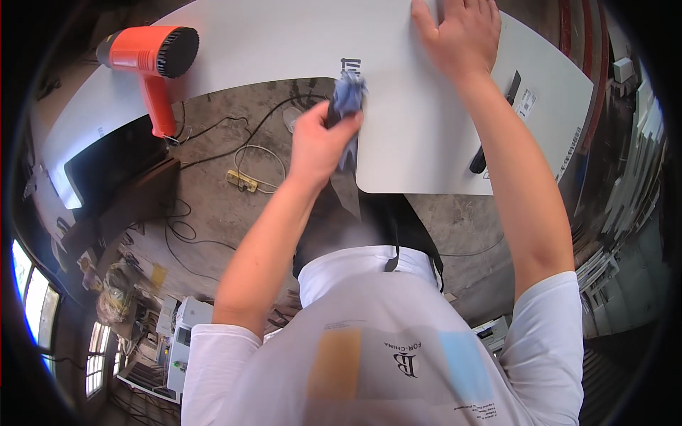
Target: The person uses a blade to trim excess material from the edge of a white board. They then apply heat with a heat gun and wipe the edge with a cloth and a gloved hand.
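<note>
My left hand [320, 145] is closed on a crumpled blue cloth [349, 94] at the inner edge of a large white board [419, 135]. Part of the cloth hangs below the fingers, and its upper end lies against the board beside dark printed marks. Flat on the board's far part, fingers stretched out, rests my right hand [465, 39]; it holds nothing. Under my right forearm lies a black-handled tool [479, 161]. A dark narrow strip [513, 88] shows on the forearm's other side; whether the two are one piece is hidden.
An orange heat gun [145, 53] with a black end stands at the board's left part. On the floor below lie black cables and a yellow power strip [241, 181]. A white label [526, 103] is on the board at right. Stacked pale strips [625, 170] line the right side.
</note>
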`<state>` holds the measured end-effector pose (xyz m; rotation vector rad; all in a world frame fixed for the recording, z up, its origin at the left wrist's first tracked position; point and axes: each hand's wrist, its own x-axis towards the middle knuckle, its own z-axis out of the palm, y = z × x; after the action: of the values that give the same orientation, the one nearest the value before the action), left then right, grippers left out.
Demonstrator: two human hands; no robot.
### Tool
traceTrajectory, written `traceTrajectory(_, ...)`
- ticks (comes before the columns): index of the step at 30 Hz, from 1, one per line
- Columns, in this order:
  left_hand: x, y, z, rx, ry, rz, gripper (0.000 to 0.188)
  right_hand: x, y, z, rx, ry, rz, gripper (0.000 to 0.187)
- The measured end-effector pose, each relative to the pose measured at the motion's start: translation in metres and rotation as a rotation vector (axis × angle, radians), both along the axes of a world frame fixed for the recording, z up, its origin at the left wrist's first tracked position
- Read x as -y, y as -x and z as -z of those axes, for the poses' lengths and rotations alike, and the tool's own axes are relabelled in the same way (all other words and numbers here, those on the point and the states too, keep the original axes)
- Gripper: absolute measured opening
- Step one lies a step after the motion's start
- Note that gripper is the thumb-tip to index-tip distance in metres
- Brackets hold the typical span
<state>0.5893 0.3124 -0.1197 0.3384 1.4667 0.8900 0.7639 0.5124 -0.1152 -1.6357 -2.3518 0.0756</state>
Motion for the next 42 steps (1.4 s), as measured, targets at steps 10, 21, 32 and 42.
traceTrajectory(10,-0.007,0.01,0.005,-0.087,0.006,0.076,0.017,0.001,0.004,0.001,-0.004,-0.018,-0.007,0.049)
traceTrajectory(21,0.123,0.009,-0.017,0.055,0.218,0.339,0.019,-0.002,-0.001,-0.001,0.001,0.0,-0.01,0.048)
traceTrajectory(32,0.153,0.007,-0.016,0.348,0.096,-0.309,0.03,-0.005,-0.015,0.024,-0.008,-0.058,-0.067,0.056)
traceTrajectory(42,0.178,0.026,-0.074,0.307,-0.023,-0.317,0.031,0.034,-0.011,-0.026,-0.433,0.191,-0.309,0.061)
